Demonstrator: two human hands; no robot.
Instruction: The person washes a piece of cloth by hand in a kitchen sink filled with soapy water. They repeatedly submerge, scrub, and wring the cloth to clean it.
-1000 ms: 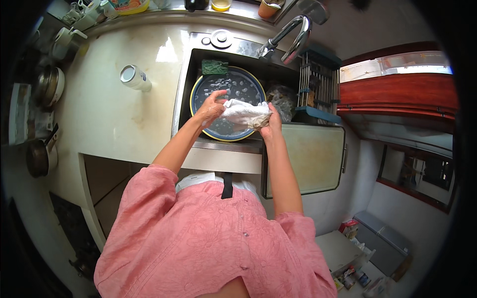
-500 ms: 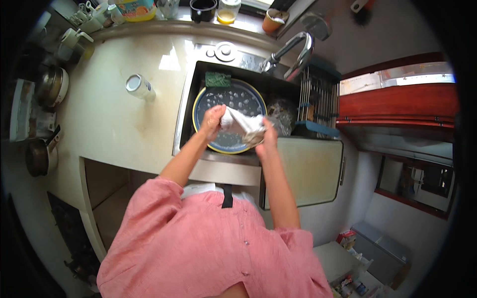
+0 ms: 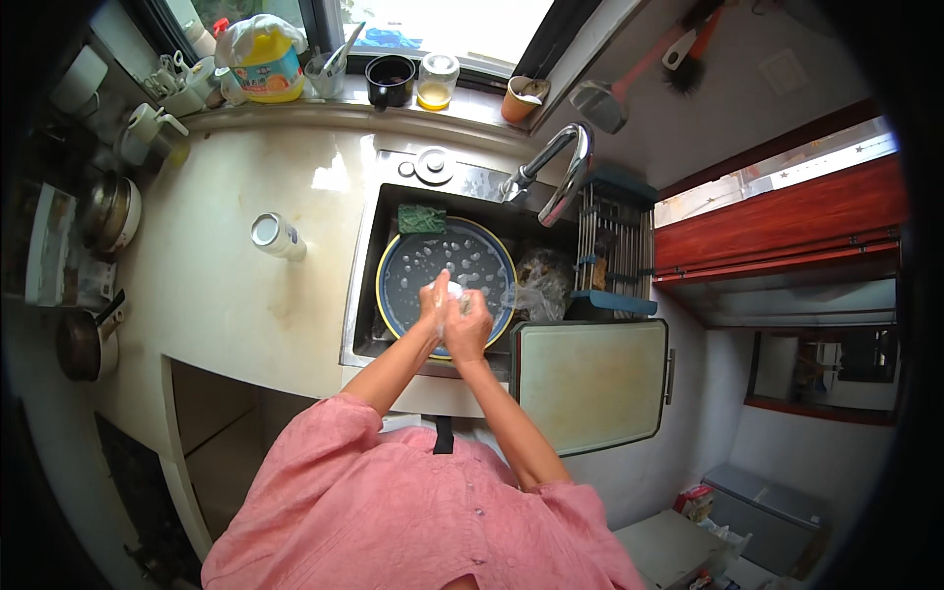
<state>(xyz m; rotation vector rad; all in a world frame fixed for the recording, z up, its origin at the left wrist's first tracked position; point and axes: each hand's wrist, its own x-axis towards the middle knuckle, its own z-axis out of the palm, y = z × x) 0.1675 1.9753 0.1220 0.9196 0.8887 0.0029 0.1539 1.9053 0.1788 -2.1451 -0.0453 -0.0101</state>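
Observation:
Both hands are close together over a round basin (image 3: 380, 285) with a yellow and blue rim, standing in the sink and holding water with white bubbles. My left hand (image 3: 433, 301) and my right hand (image 3: 469, 324) press a bunched white cloth (image 3: 454, 289) between them. Most of the cloth is hidden by the fingers, which are closed on it. A dark green scouring pad (image 3: 422, 219) lies at the basin's far rim.
A crumpled clear plastic bag (image 3: 542, 283) sits right of the basin. The tap (image 3: 562, 175) arches behind it, beside a dish rack (image 3: 602, 248). A rectangular board (image 3: 590, 383) lies front right. On the counter at left stands a glass jar (image 3: 279, 237).
My hands have come together, and the cloth stretched between them is now bunched up. The view has tilted, showing more of the window above.

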